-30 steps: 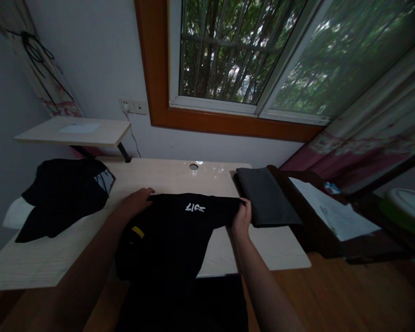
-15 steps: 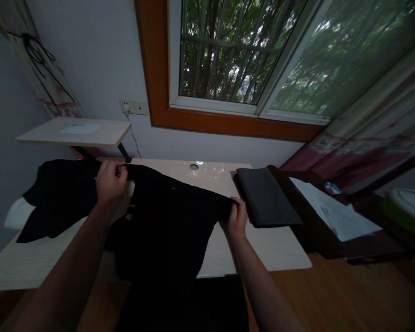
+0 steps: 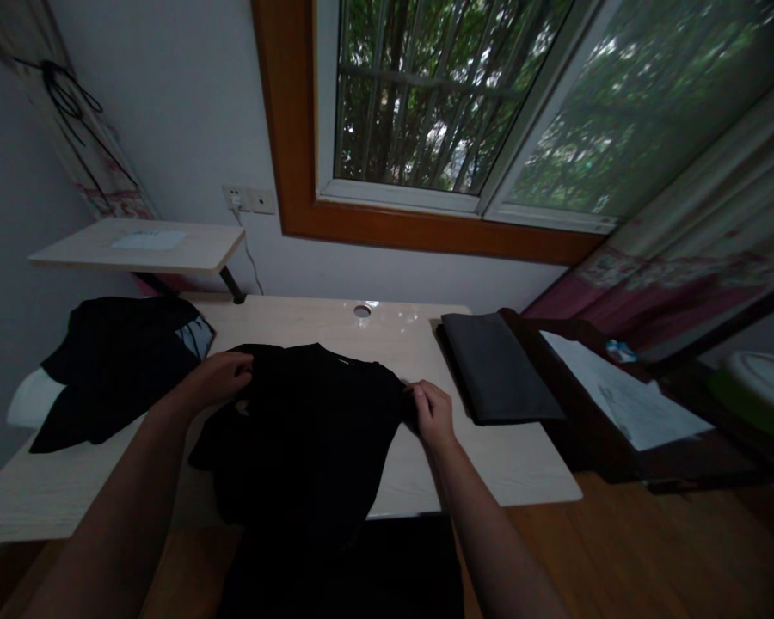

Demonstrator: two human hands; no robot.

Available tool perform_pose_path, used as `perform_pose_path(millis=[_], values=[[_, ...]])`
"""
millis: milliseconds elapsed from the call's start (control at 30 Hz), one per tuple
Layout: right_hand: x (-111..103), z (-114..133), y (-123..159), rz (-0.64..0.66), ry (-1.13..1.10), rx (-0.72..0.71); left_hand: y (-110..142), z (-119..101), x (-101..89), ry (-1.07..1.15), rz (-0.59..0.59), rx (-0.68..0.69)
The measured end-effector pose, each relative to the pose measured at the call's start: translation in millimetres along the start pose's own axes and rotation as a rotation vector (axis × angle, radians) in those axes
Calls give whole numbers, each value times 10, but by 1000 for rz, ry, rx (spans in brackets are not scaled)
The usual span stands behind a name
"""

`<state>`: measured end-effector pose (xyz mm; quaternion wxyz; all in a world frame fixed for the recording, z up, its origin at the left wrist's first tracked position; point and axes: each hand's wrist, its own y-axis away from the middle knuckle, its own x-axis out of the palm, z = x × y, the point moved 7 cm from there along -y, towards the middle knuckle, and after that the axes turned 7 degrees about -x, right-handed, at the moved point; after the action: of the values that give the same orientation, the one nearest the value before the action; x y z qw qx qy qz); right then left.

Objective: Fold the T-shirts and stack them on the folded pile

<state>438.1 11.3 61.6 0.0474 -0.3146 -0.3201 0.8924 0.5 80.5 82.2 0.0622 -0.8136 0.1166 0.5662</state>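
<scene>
A black T-shirt lies spread on the light wooden desk, collar toward the window, its lower part hanging over the front edge. My left hand is closed on the shirt's left shoulder. My right hand pinches the right shoulder or sleeve. Both hands rest low on the desk top.
A heap of black clothes sits at the desk's left end. A folded dark grey garment lies at the right end. Past it stands a dark side table with papers. A raised shelf is at back left.
I lifted the shirt, turned it over so the white lettering no longer shows, and lowered it flat on the desk. Both hands came down and closer together.
</scene>
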Motion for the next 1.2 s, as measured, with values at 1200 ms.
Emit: perform_pose_path(millis=[1200], values=[[239, -44, -261, 520, -255, 298, 475, -675, 613, 419, 568, -90]])
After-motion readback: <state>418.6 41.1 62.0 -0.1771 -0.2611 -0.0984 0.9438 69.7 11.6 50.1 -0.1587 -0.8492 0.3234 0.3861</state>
